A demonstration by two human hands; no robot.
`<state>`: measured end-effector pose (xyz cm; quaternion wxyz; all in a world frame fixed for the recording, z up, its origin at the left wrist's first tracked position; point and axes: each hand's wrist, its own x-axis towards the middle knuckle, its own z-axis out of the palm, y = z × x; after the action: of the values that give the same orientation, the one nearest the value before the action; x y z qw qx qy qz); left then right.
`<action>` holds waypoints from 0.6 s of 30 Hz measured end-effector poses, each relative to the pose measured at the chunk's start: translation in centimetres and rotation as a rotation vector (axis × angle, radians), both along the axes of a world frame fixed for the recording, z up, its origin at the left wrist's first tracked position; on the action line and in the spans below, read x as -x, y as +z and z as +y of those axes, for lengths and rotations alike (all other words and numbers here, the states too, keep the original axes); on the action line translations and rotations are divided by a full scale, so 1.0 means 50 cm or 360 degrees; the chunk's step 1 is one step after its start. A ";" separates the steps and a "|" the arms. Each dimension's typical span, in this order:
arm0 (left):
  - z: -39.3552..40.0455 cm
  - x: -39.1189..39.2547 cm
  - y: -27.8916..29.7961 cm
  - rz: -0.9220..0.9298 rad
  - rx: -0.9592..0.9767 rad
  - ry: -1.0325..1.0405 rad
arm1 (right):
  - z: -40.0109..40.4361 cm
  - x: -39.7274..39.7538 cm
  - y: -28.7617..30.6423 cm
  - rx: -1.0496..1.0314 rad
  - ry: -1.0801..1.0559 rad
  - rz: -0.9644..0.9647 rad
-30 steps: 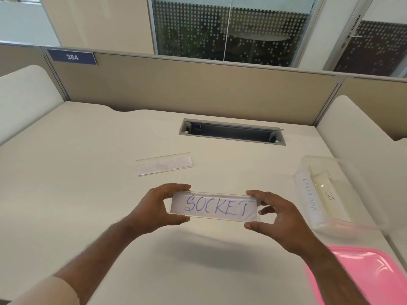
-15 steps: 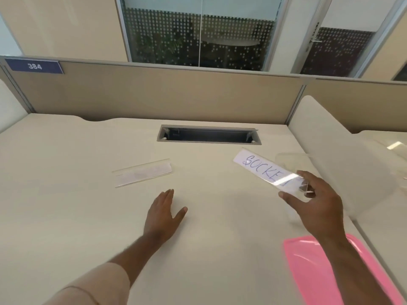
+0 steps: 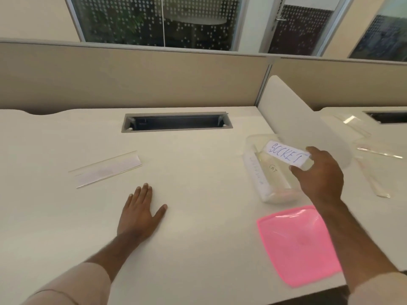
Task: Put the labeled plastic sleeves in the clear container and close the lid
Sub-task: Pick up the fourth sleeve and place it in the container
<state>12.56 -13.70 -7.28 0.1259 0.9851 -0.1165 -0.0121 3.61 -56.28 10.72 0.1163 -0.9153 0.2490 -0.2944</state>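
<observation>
Item, far left of centre: one clear plastic sleeve with a white paper insert [image 3: 105, 169], lying flat and slantwise on the cream desk top [image 3: 198, 172]; its writing too faint to read. Item: left hand [image 3: 141, 211], palm down on the desk, fingers straight and close together, thumb spread out to the side, holding nothing; bare desk lies between it and the sleeve and on to the right. Item, behind: grey-rimmed rectangular cable slot [image 3: 177, 121] set in the desk near the beige partition panel [image 3: 132, 80]. Item, right: clear rectangular plastic container [image 3: 269, 172], open, standing near the desk's right edge; inside, one sleeve lettered "CAT" and another along the left wall in blue letters too blurred to read. Item: right hand [image 3: 319, 175] above the container, thumb and fingers pinching the right end of a clear sleeve with a white card lettered "SOCKET" in blue [image 3: 286, 153]; the sleeve sits tilted over the container's opening, not lying inside. Item, near front right: translucent pink square lid [image 3: 299, 244], flat on the desk just in front of the container, one corner close to the desk's front edge. Item, far right: further clear plastic pieces [image 3: 374, 155] on the neighbouring desk.
</observation>
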 end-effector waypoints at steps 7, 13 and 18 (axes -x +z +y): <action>0.000 -0.001 -0.002 -0.0002 0.0002 0.0013 | -0.019 -0.046 -0.025 -0.0012 -0.0091 0.0368; 0.001 -0.002 -0.002 0.0012 0.0024 0.0021 | -0.029 -0.090 -0.052 -0.0265 -0.0330 0.0892; 0.001 -0.001 -0.003 0.0000 0.0031 0.0030 | -0.036 -0.111 -0.078 -0.0408 -0.0316 0.1168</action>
<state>12.63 -13.64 -7.44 0.1357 0.9849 -0.1074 -0.0097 9.17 -58.06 6.83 0.1039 -0.9092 0.3959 0.0758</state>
